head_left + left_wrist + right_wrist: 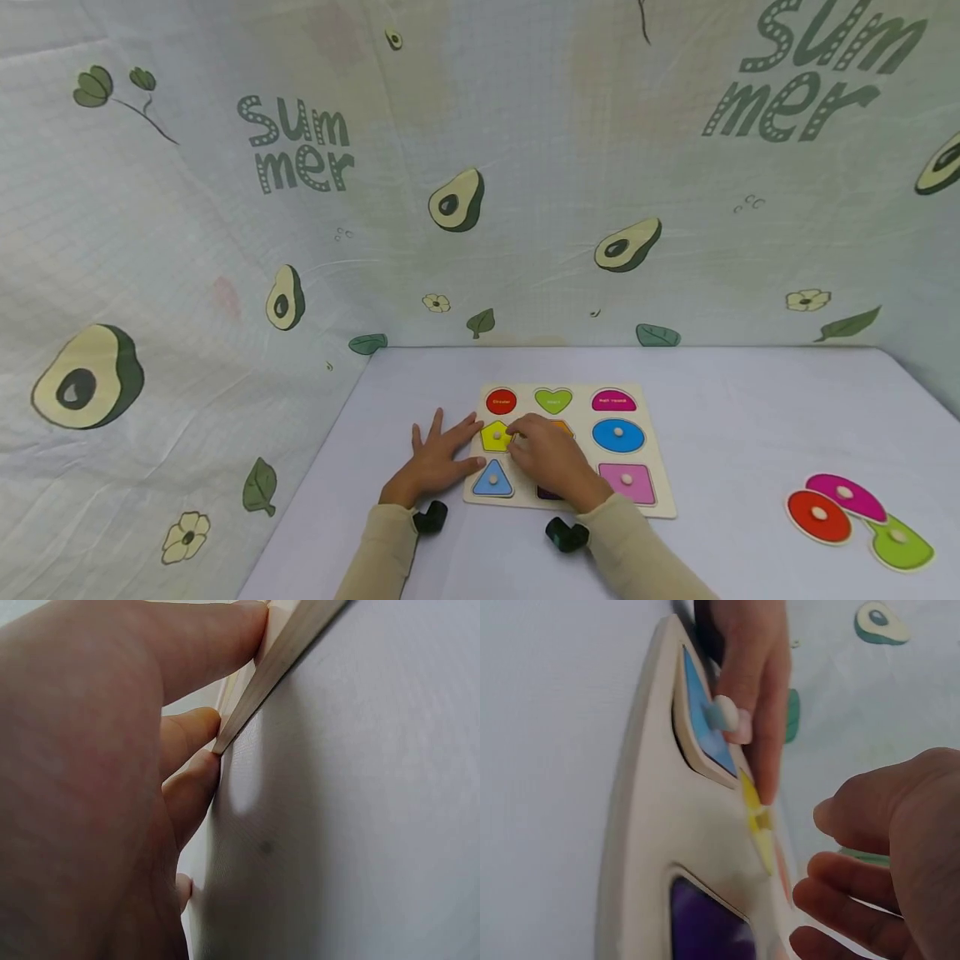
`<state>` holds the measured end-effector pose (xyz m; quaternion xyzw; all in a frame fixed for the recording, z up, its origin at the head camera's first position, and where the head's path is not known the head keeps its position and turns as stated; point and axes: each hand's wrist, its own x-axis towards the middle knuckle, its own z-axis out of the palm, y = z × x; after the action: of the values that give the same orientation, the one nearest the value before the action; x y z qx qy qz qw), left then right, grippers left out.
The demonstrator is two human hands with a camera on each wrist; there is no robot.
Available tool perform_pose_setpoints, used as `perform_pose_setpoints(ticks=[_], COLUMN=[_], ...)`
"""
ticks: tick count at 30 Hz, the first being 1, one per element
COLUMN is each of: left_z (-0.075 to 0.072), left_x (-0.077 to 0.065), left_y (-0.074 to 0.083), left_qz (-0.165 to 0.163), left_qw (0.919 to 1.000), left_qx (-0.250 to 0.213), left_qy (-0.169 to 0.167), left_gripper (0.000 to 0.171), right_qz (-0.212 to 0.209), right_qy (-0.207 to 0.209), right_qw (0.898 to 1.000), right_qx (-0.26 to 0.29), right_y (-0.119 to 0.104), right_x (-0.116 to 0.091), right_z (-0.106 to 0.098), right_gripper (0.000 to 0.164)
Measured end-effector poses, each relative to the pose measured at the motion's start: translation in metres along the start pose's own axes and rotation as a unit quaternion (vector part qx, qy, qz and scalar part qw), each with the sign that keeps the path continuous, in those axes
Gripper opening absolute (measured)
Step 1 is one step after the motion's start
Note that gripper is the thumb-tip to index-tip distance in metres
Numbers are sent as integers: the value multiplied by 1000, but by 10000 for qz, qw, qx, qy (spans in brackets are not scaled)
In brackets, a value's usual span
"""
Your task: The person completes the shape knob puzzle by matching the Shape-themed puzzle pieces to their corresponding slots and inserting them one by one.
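Observation:
A wooden shape-puzzle board (585,498) lies on the table. My left hand (431,467) has its fingers spread, with thumb and fingertips resting on the board's left edge. Over the middle of the board is my right hand (553,458), its fingers loosely bent beside the yellow pentagon piece (491,443). In the right wrist view, a gap separates those fingers from the yellow piece. The blue triangle piece (492,483), blue oval piece (618,435) and pink square piece (630,483) sit in their places with knobs up. My right hand partly covers an orange shape (562,427) and a purple shape (709,926).
The board's top row shows a red circle recess (501,402), a green heart recess (553,401) and a magenta half-round recess (613,402), without knobs. Loose at right lie a red piece (813,523), a magenta piece (858,498) and a green piece (903,550). A printed cloth (525,275) hangs behind.

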<state>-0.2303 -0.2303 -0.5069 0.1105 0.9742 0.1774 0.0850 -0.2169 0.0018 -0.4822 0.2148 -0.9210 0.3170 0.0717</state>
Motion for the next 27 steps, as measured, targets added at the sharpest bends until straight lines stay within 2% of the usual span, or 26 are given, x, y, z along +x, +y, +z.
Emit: perform_pose_setpoints(ticks=[5,13,19,27], left_z=[-2,-2,-4,2], left_x=[0,-2,-1,-1], left_y=[5,4,2,-1], left_qz=[-41,-68,-24,98], left_qw=[10000,10000,10000,9999], left_qx=[5,11,-22,-116], left_qy=[-36,-47,2,68], left_gripper=[70,71,71,70], right_qz=[193,463,516,444], right_qy=[168,427,553,700], right_qw=[9996,9976,9965,9954], right_qx=[123,300,357,479], right_y=[2,8,19,35], right_x=[-9,-22,-29,-38], right_z=[-15,-33,-41,-51], right_gripper=[25,23,21,17])
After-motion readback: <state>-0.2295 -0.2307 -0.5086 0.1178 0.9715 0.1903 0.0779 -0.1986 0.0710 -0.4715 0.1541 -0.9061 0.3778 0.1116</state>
